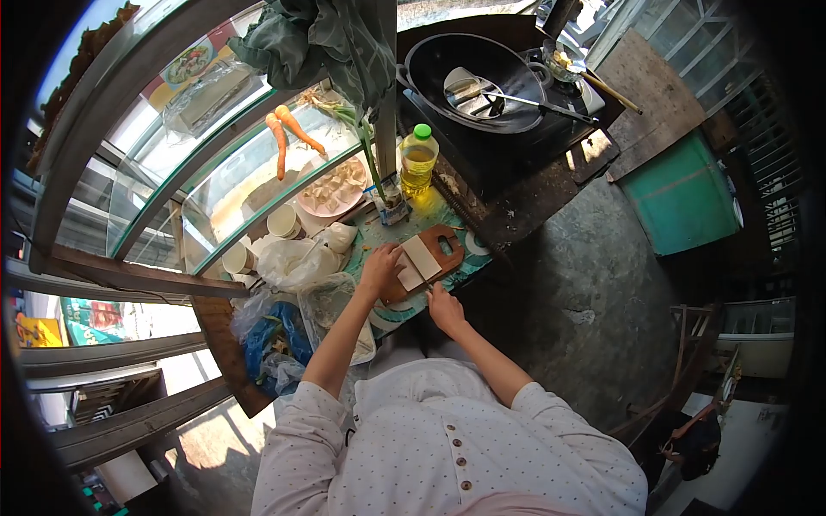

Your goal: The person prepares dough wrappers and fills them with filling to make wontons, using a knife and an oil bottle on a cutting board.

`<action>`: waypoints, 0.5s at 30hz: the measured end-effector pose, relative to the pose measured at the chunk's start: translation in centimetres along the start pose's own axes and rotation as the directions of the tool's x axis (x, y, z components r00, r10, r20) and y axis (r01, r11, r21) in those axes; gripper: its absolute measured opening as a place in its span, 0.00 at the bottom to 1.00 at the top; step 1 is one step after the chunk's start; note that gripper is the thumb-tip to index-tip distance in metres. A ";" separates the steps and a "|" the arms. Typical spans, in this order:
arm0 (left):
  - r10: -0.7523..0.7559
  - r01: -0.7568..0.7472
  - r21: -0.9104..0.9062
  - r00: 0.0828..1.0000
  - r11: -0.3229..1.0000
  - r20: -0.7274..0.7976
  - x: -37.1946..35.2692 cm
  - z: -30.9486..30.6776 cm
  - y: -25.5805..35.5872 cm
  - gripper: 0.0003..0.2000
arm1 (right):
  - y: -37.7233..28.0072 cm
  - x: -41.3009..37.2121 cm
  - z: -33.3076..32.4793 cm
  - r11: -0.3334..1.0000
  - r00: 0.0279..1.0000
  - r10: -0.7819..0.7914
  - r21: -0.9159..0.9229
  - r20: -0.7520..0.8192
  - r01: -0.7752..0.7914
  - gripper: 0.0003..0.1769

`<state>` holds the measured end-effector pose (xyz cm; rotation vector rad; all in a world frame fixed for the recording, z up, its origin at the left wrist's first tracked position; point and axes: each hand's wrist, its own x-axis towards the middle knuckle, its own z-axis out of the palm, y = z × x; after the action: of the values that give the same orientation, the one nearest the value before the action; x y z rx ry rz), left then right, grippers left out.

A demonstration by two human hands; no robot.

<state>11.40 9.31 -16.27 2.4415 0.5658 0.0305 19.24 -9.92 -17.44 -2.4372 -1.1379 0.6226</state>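
On a brown wooden cutting board (pixel 446 244) with a handle hole lies a pale, flat rectangular slab (pixel 422 256), crossed by a thin dark line. Its exact kind cannot be made out. My left hand (pixel 379 271) presses the slab's left side, fingers bent together over it. At the board's lower edge, my right hand (pixel 445 310) is closed around a knife, mostly hidden by the fingers, with its narrow blade along the line in the slab. The board rests on a green patterned tabletop (pixel 389 320).
Behind the board stand an oil bottle (pixel 419 163) and a cup holding green stalks (pixel 391 205). Plastic bags (pixel 297 261) and a clear tray (pixel 331 301) lie left. A pink plate (pixel 331 193) sits beyond. A wok (pixel 473 82) is on the stove; carrots (pixel 277 146) rest on a glass shelf.
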 end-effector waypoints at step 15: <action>-0.073 0.098 0.297 0.993 0.950 -0.095 -1.9 3.2 1.7 0.33 | 0.1 0.3 0.1 0.998 0.999 -0.002 -0.060 0.050 0.005 0.15</action>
<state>10.84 5.47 -17.65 2.7178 0.7618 0.0099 19.44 -9.70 -17.60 -2.4826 -1.1970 0.6604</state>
